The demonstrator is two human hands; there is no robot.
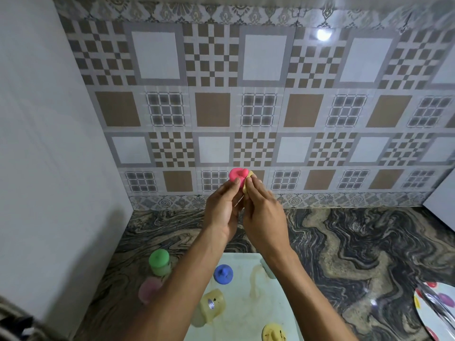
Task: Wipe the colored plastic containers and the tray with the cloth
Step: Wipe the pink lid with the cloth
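I have both hands raised above the marbled stone worktop, before its far edge. The left hand curls its fingers round a pink round plastic lid. The right hand pinches a pale yellow cloth against the lid. Below them, the white tray carries a blue knobbed lid and a tipped yellowish container. A green-lidded container stands beside the tray's left edge.
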